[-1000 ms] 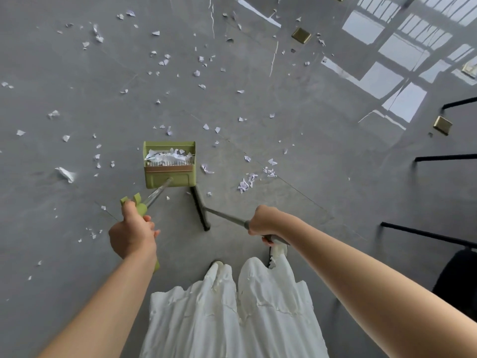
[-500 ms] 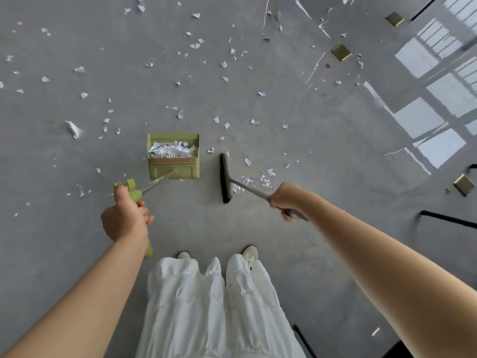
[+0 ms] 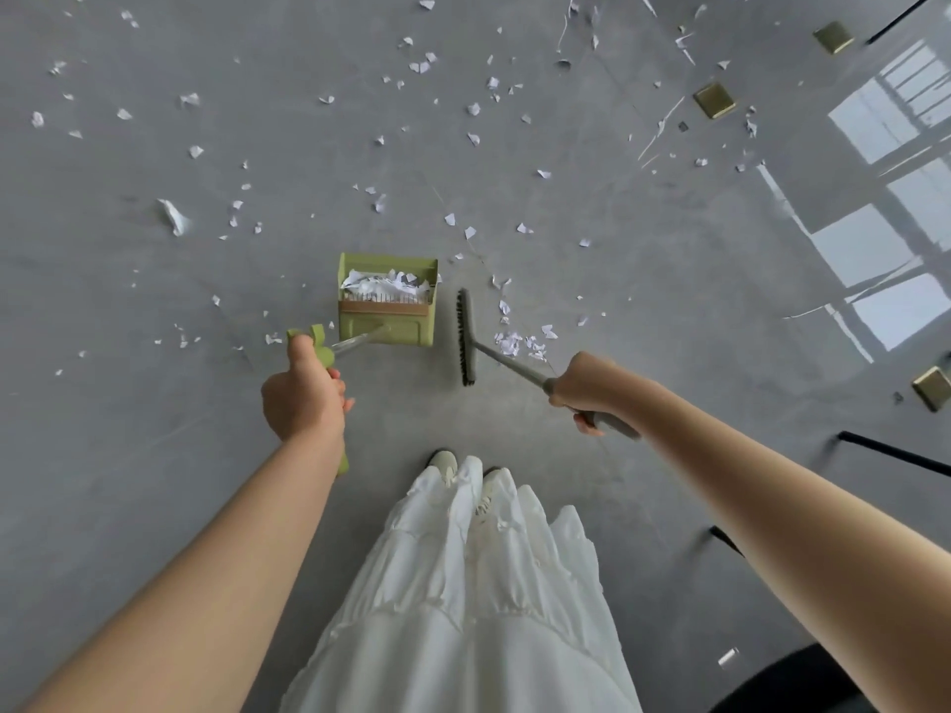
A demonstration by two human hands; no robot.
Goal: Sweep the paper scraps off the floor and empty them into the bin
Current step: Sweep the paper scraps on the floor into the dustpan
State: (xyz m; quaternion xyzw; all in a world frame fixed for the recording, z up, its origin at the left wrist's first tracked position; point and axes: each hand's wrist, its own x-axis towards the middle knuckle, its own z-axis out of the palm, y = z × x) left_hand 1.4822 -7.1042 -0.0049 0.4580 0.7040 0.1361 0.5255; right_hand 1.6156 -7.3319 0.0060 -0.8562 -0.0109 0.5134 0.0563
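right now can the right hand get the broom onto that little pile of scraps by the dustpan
Probably yes: the right hand grips the broom, whose head sits just left of the scrap pile, with bare floor around and nothing between them.

paper scraps (image 3: 471, 108): white, strewn over floor | dustpan (image 3: 387, 301): green, part-filled | broom (image 3: 465, 338): beside it

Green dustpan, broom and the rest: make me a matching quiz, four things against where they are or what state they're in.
Things:
1. green plastic dustpan
2. dark-bristled broom head
3. small pile of white paper scraps
4. square brass floor plate

Places or states:
A. lying just right of the broom head
B. far off, upper right
C. holding crumpled paper, its handle in the left hand
D. between dustpan and pile, its handle in the right hand

Pairs: 1-C, 2-D, 3-A, 4-B
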